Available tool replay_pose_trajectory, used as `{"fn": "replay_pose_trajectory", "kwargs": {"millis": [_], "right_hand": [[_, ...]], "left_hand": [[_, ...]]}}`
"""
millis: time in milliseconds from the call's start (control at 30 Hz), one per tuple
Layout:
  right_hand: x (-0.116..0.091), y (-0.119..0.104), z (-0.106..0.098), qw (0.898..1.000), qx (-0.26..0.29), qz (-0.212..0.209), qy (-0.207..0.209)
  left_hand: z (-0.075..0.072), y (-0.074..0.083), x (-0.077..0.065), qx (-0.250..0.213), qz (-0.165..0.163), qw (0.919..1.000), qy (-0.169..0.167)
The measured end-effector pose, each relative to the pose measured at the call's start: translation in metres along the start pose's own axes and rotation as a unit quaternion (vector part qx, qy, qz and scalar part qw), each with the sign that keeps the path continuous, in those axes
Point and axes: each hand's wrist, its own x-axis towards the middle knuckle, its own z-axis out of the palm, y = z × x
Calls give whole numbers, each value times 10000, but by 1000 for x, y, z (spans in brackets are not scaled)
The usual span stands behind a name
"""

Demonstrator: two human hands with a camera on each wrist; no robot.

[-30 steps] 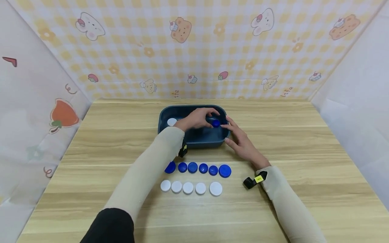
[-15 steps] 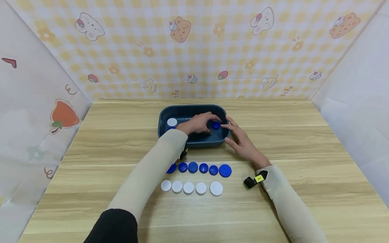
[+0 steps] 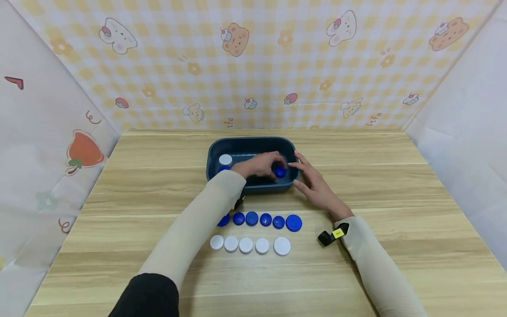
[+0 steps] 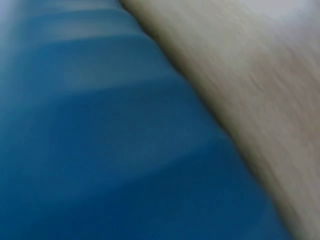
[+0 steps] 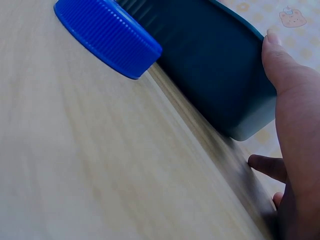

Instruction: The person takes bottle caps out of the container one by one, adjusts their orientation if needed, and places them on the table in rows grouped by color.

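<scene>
My left hand [image 3: 259, 165] reaches into the dark blue-green plastic tray [image 3: 253, 189], its fingers and thumb curled round a blue bottle cap [image 3: 280, 172] near the tray's right end. A white bottle cap [image 3: 225, 160] and another blue bottle cap [image 3: 224, 168] lie at the tray's left end, the latter partly behind my wrist. My right hand [image 3: 314, 182] rests against the right end of the tray, fingers extended and spread along the rim. In the right wrist view its thumb [image 5: 280, 65] touches the rim. The left wrist view shows only the blurred tray wall [image 4: 125, 125].
In front of the tray, a row of blue bottle caps [image 3: 266, 219] lies on the wooden table [image 3: 356, 281], partly covered by my left sleeve. Nearer to me is a row of white bottle caps [image 3: 246, 245]. A patterned cloth [image 3: 261, 66] stands behind the table.
Inside the tray, the blue cap by my left hand has shifted slightly toward me. My left fingers moved off it and then closed round it again. The right hand has stayed put.
</scene>
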Motion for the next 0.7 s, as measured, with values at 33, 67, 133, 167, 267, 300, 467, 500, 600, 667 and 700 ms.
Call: {"fn": "replay_pose_trajectory", "kwargs": {"millis": [33, 67, 133, 167, 267, 300, 467, 500, 600, 667, 700], "right_hand": [[0, 0, 0, 10000, 6, -11, 4], [0, 0, 0, 10000, 17, -14, -3], [0, 1, 1, 10000, 21, -8, -29], [0, 1, 1, 10000, 24, 2, -38], [-1, 2, 2, 10000, 41, 46, -54], [-1, 2, 2, 10000, 45, 58, -53], [-1, 0, 2, 9999, 38, 122, -76], [-1, 0, 2, 9999, 29, 133, -82], [0, -1, 1, 9999, 10, 138, -85], [0, -1, 0, 9999, 7, 137, -77], [-1, -1, 0, 9999, 0, 141, -75]], "left_hand": [[0, 0, 0, 43, 29, 10000, 13], [1, 1, 0, 85, 51, 9999, 19], [1, 0, -1, 155, 75, 9998, 54], [1, 0, -2, 176, 79, 9998, 85], [-1, -3, -3, 174, 14, 9997, 191], [-2, -4, -4, 146, -23, 9996, 236], [-7, -12, -10, -153, -93, 9994, 302], [-8, -14, -11, -269, -92, 9991, 325], [-11, -18, -17, -677, -54, 9965, 477], [-14, -18, -21, -963, -32, 9936, 596], [-16, -18, -24, -1074, -24, 9920, 657]]}}
